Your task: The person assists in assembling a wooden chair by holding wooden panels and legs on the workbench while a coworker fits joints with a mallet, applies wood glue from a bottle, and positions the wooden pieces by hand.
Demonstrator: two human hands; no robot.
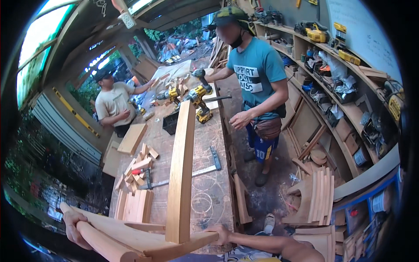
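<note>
A pale wooden furniture frame [126,238] spans the near edge of the view, tilted, with a thick square wooden post [180,174] rising from it over the bench. At the lower left, my left hand [75,227] has its fingers wrapped round a rail of this frame. My right hand [220,235] grips the frame's right end, to the right of the post's foot. Beyond the frame is a worn workbench [205,201]. A bar clamp [185,174] lies across it, partly hidden behind the post.
Wood offcuts [139,166] and boards [135,206] lie at the bench's left. Yellow-black cordless drills [200,102] stand farther back. One co-worker [257,78] stands right of the bench, another [113,98] at its left. Curved wooden parts [314,196] stack on the floor below tool shelves [323,78].
</note>
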